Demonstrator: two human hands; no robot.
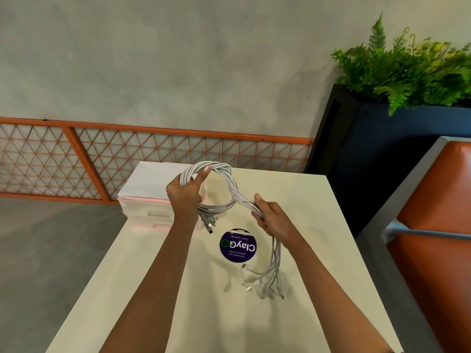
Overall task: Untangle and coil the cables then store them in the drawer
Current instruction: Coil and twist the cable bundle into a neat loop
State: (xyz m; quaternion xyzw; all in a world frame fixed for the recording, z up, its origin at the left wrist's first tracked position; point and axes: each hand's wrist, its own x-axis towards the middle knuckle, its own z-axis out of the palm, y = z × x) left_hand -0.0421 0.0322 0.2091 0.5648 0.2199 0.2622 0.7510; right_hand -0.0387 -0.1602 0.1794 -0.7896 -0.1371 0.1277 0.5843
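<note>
The left hand (186, 194) is clamped on a bundle of white cables (226, 171), fingers curled round the strands and the thumb stretched up along the top of the loop. The right hand (270, 217) is also closed round the same bundle, gripping it lower and to the right, where the strands cross.

Between the 2 hands the cables arch up into 1 loop, held in the air above the surface (318, 225). Below the left hand a few short ends with plugs poke down. From the right hand the longer loose ends hang toward the surface, their connectors fanned out just above or on it; which of the 2 cannot be told.

A round purple sticker (238, 245) reading "ClayGo" lies flat on the surface under the loop, between the forearms. At the far left corner of the surface stands a pale, translucent drawer unit (150, 200) with a pinkish tint, partly hidden behind the left hand; whether its drawers are in or out is too blurred to tell.

Beyond the surface an orange lattice rail (153, 154) runs along the grey wall. To the right stands a dark planter (382, 149) with a green plant (407, 67), and an orange seat (438, 200) is nearer.
</note>
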